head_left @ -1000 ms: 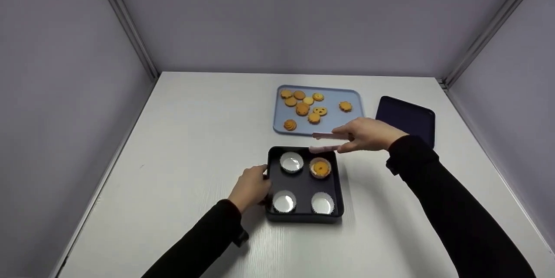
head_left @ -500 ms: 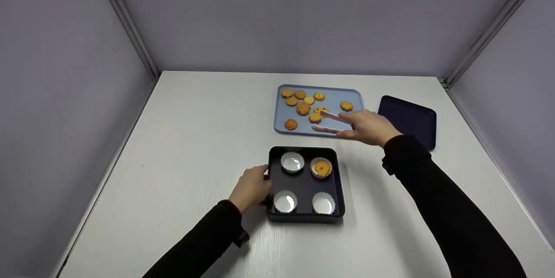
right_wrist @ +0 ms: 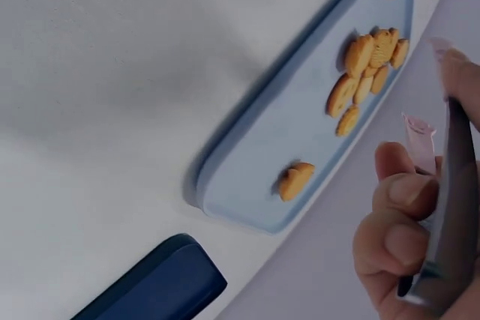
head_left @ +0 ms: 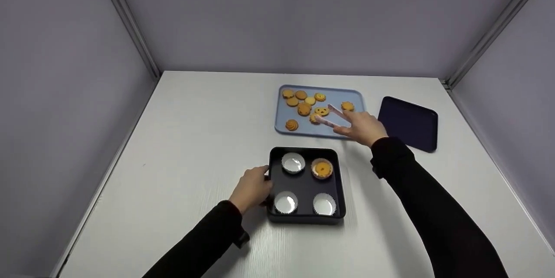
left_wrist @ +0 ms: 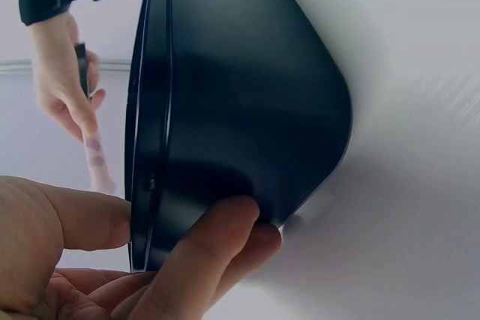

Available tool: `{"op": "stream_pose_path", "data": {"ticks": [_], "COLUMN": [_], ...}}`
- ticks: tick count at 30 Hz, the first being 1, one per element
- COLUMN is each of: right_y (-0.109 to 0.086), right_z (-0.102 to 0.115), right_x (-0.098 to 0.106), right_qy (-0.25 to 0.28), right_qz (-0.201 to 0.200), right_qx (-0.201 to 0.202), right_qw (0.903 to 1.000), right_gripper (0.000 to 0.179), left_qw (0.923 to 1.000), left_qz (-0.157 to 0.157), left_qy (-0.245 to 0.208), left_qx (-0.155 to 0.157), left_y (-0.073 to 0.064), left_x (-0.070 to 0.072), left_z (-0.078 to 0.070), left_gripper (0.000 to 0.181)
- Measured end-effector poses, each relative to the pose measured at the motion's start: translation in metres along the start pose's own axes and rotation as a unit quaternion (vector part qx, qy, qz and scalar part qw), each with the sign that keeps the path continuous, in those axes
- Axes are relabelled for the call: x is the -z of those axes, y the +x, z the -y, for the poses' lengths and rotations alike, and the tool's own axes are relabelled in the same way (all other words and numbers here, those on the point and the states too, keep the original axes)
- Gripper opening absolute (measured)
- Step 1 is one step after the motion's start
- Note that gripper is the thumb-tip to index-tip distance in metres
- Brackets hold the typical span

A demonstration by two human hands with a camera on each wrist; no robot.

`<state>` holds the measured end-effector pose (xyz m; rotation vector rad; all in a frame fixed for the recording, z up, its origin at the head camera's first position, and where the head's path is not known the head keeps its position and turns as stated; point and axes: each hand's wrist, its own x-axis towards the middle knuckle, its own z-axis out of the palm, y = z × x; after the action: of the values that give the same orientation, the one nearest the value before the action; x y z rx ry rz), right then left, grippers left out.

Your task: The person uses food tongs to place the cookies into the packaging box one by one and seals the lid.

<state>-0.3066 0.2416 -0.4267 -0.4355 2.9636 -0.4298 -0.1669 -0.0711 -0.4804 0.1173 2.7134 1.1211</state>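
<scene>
My left hand (head_left: 252,187) grips the left wall of a black square baking pan (head_left: 305,189); in the left wrist view its thumb and fingers pinch the pan's rim (left_wrist: 150,148). In the pan stand white paper cups, and the far right cup holds a yellow cookie (head_left: 322,168). My right hand (head_left: 362,127) holds pink-tipped tongs (head_left: 327,121), spread apart above the blue tray (head_left: 284,127). Several cookies (head_left: 305,109) lie on that tray. The tong tips hover around a face-like cookie (head_left: 321,111) and a scalloped one; whether they touch is unclear.
A dark navy tray (head_left: 409,124) lies at the right, close to the blue tray. A swirled cookie (head_left: 292,125) sits near the blue tray's front left corner. Grey panels (head_left: 277,17) wall in the white table (head_left: 195,139) at the back and sides.
My right hand has moved the spread tongs away from the pan's far edge, forward over the cookies on the blue tray. The left hand keeps its grip on the pan.
</scene>
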Motion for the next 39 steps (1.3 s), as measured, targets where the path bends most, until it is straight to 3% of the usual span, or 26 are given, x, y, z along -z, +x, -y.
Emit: {"op": "stream_pose_path", "data": {"ticks": [7, 15, 30, 39], "right_y": [0.009, 0.013, 0.029, 0.038], "right_z": [0.002, 0.002, 0.006, 0.012], "right_x": [-0.012, -0.022, -0.034, -0.036], "right_qy": [-0.009, -0.027, -0.032, -0.047], "right_qz": [0.001, 0.02, 0.056, 0.082], "right_qx": [-0.01, 0.014, 0.029, 0.01], "right_qw": [0.9999, 0.9993, 0.9975, 0.9954], "right_gripper": [0.068, 0.051, 0.048, 0.047], "left_qw": [0.9997, 0.999, 0.9989, 0.9992], "left_qz": [0.013, 0.026, 0.017, 0.021], "left_qy": [-0.018, -0.034, -0.04, -0.033], "left_qx": [0.01, 0.012, 0.013, 0.008], "left_y": [-0.001, -0.001, 0.001, 0.0], "left_x": [0.0, 0.001, -0.002, 0.0], "left_z": [0.0, 0.0, 0.002, 0.003], "left_gripper": [0.049, 0.047, 0.05, 0.049]}}
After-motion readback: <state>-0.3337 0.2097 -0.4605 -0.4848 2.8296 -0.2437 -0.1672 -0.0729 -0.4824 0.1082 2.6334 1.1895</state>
